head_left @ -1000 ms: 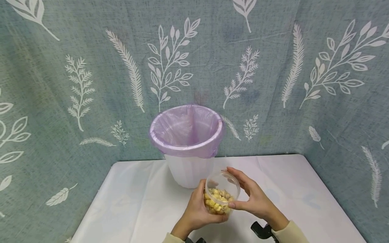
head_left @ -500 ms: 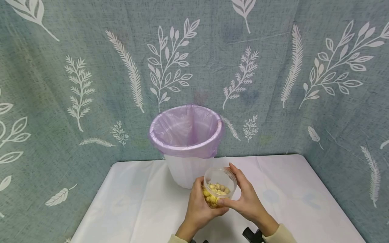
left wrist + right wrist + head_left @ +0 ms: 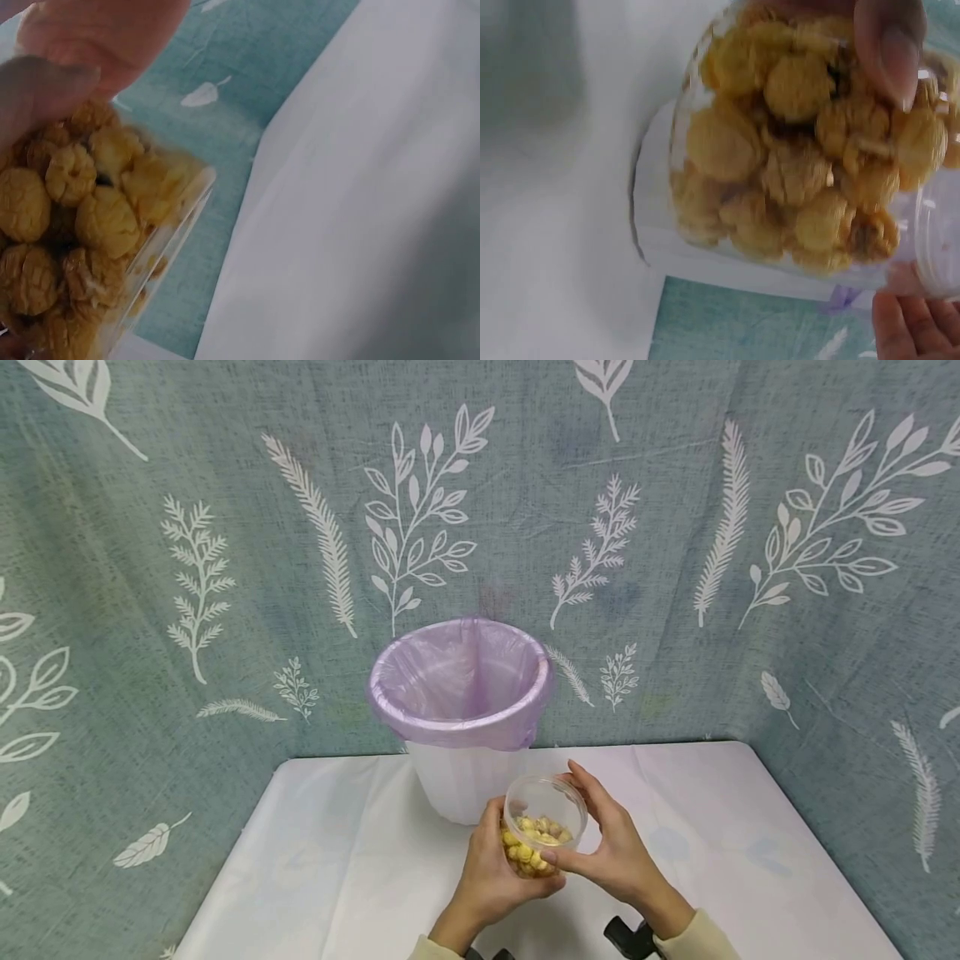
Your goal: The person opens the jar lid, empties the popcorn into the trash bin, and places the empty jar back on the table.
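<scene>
A clear plastic jar (image 3: 545, 797) partly filled with yellow popcorn (image 3: 527, 853) is held tilted above the table, in front of the bin. My left hand (image 3: 489, 870) grips its lower side, thumb in front. Up at the round clear top, my right hand (image 3: 617, 852) holds the rim between thumb and fingers. Whether a see-through lid sits there, I cannot tell. In the left wrist view, the popcorn (image 3: 82, 210) shows through the jar wall close up. The right wrist view has the jar lying sideways in frame, with a fingertip (image 3: 896, 64) pressing on its wall.
Behind the hands stands a white bin (image 3: 465, 781) lined with a purple plastic bag (image 3: 457, 727). A white cloth covers the table (image 3: 322, 852). Patterned green-grey fabric (image 3: 510, 543) hangs at the back and both sides.
Both hands have raised the jar slightly and shifted it a little left over the first half second. Since then it has barely moved, and both hands still hold it.
</scene>
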Motion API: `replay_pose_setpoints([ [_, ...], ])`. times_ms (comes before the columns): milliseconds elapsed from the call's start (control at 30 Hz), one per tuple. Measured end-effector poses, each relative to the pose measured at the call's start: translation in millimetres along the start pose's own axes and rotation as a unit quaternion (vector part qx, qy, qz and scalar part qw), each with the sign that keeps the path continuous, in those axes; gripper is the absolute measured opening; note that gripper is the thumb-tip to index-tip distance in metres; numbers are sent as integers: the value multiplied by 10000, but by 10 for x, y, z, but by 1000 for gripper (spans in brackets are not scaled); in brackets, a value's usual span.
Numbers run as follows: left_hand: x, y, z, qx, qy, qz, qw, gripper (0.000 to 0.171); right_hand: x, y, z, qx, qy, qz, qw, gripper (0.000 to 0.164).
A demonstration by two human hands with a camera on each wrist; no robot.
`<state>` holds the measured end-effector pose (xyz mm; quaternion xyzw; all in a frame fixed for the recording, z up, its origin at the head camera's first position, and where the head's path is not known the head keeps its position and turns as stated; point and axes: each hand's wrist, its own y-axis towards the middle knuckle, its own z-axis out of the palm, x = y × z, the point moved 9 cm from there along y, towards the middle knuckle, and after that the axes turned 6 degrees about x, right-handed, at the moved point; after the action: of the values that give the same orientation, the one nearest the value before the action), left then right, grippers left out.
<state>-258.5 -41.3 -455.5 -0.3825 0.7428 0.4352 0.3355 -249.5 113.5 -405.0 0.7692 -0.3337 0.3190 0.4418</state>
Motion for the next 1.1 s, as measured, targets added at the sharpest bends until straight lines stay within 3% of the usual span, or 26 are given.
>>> replay_pose_setpoints([
  [267, -45, 2, 60, 775, -529, 284, 9952, 93, -4, -14, -10, 728, 564, -216, 9955, 104],
  [400, -34, 7, 90, 888, -735, 265, 9930, 93, -21, -28, -18, 968, 828, -185, 9917, 103],
  [567, -6, 13, 76, 505, -633, 137, 9966, 92, -61, -43, 28, 741, 866, -29, 9935, 107],
  [700, 15, 12, 56, -54, -93, -22, 9999, 96, -121, -61, 46, 53, 439, 301, 9986, 111],
  [833, 17, -8, 38, -463, 379, -137, 9981, 101, -104, -53, 33, -407, 103, 358, 9985, 108],
  [967, -10, -15, 22, -501, 538, -112, 9972, 103, -74, -40, 27, -453, 29, 294, 9985, 104],
  [1100, -32, -2, 31, -248, 303, -42, 9992, 100, -44, -29, 4, -338, -3, 145, 9993, 103],
])
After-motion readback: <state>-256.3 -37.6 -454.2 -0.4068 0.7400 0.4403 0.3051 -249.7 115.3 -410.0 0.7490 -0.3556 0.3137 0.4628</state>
